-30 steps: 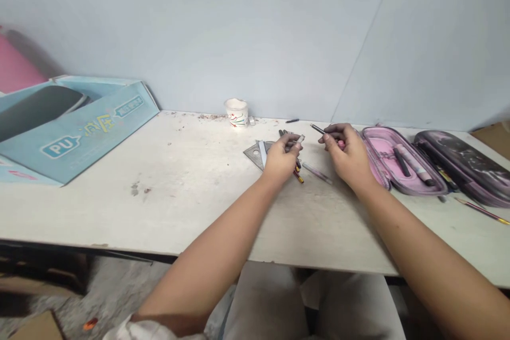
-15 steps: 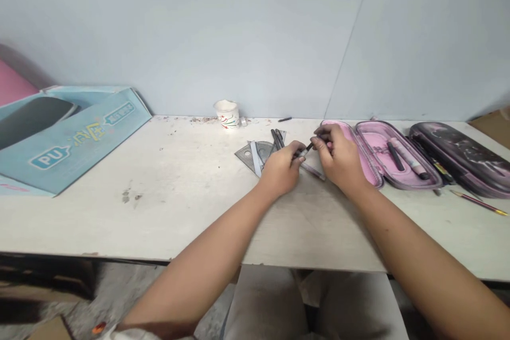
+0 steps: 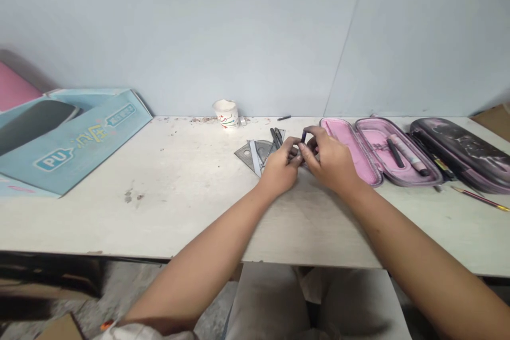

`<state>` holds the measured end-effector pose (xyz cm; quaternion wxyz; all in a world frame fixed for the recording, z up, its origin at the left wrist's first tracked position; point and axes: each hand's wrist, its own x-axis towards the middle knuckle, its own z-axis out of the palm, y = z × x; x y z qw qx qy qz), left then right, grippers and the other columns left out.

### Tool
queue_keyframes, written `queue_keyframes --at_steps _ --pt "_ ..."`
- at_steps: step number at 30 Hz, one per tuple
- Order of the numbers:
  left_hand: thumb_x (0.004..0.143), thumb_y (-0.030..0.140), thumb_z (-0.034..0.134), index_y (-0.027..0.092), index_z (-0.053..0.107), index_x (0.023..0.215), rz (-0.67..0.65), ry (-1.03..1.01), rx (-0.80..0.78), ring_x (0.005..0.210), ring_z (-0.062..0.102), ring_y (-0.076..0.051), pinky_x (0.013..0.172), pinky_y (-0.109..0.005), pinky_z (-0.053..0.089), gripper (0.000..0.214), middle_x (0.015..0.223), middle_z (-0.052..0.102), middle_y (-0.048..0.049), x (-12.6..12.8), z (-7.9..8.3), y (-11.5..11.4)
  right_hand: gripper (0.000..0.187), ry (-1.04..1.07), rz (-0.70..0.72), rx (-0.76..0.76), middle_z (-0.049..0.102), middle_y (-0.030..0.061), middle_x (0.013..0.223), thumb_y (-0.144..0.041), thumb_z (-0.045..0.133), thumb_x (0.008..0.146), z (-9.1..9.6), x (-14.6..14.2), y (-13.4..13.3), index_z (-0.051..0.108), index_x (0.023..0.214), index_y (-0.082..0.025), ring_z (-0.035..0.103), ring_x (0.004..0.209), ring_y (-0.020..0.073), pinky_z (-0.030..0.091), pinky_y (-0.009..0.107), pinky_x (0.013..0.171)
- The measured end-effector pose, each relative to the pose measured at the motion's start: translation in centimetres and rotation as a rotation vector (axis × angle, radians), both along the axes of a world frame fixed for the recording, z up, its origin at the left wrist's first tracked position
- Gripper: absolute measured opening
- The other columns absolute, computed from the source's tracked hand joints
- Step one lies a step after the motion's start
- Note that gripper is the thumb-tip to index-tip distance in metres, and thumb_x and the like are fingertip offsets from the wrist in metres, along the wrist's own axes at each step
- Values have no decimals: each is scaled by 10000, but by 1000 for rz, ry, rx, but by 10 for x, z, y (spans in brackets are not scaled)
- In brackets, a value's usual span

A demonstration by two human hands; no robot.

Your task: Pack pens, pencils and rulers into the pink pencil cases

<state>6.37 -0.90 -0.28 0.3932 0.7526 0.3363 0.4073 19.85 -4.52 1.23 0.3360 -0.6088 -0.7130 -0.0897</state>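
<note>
My left hand (image 3: 281, 167) and my right hand (image 3: 329, 159) meet over the table, fingertips close together. Between them is a pen (image 3: 303, 136); only its short dark end shows, standing nearly upright between my right thumb and forefinger. My left fingers are closed around its lower part, which they mostly hide. Just left of my left hand lie a grey set square (image 3: 244, 154), a pale flat strip (image 3: 255, 158) and some dark pens (image 3: 275, 138). An open pink pencil case (image 3: 354, 162) lies beside my right hand.
In the case are a black marker (image 3: 395, 153) and a thick pink pen (image 3: 410, 156). Farther right are a closed dark case (image 3: 458, 151) and a pencil (image 3: 480, 198). A paper cup (image 3: 226, 114) stands by the wall; a blue box (image 3: 79, 149) is at left.
My right hand has moved left, up against my left hand. The pen, earlier slanting between my hands, now shows only its dark end, pointing up.
</note>
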Motion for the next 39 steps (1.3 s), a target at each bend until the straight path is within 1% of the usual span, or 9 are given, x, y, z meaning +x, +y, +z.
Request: queue_keyframes --at_steps 4,13,16,21,24,28,33,36,39 --pt "789 167 476 232 511 1022 38 -99 -15 736 548 -100 692 -213 437 245 772 565 15 -3 1 8 516 -74 -52 -30 624 105 1010 -443 434 824 6 5 -5 389 1255 -164 527 937 255 392 320 669" --pt "807 175 452 228 536 1031 140 -53 -42 694 551 -98 645 -209 442 245 714 558 19 -7 -4 20 213 -463 -19 -333 635 163 831 -281 467 771 -3 9 -7 592 878 -146 522 878 291 372 325 589" --pt "806 173 451 240 542 1049 160 6 -15 683 544 -102 653 -218 433 269 739 574 17 -8 -3 20 234 -268 -80 -289 635 132 817 -290 461 777 0 15 -3 576 939 -165 548 823 269 381 327 607" --pt "795 175 465 256 553 1066 225 96 25 678 542 -115 648 -223 410 296 753 582 15 -9 -1 16 224 360 -86 48 629 64 906 -340 418 828 6 33 7 544 952 -202 565 835 197 411 314 716" --pt "799 187 464 250 550 1089 234 184 72 699 546 -133 690 -246 413 309 777 597 3 -9 1 13 242 577 -60 164 616 29 845 -404 419 835 7 39 9 551 895 -211 560 782 165 415 288 692" --pt "816 193 436 236 551 1096 213 282 147 818 561 -166 784 -282 412 305 877 622 -29 -8 2 12 240 576 -46 132 600 6 742 -401 425 835 7 39 8 570 858 -211 531 667 146 395 268 624" --pt "823 176 416 220 566 1072 163 339 201 936 553 -193 840 -307 401 294 983 623 -54 -7 0 12 185 430 28 97 625 32 839 -301 416 827 8 34 7 581 835 -217 555 820 186 406 305 742" --pt "829 178 411 220 563 1060 127 347 191 888 565 -180 819 -297 408 279 918 629 -44 -7 -1 11 181 375 112 63 620 51 922 -256 411 813 9 30 5 579 869 -216 546 897 200 399 325 795" --pt "820 171 431 216 490 1112 134 300 151 782 569 -151 753 -271 418 301 865 619 -26 -6 1 8 196 403 124 -24 619 41 897 -278 430 809 7 24 3 552 949 -216 551 781 180 407 305 713"
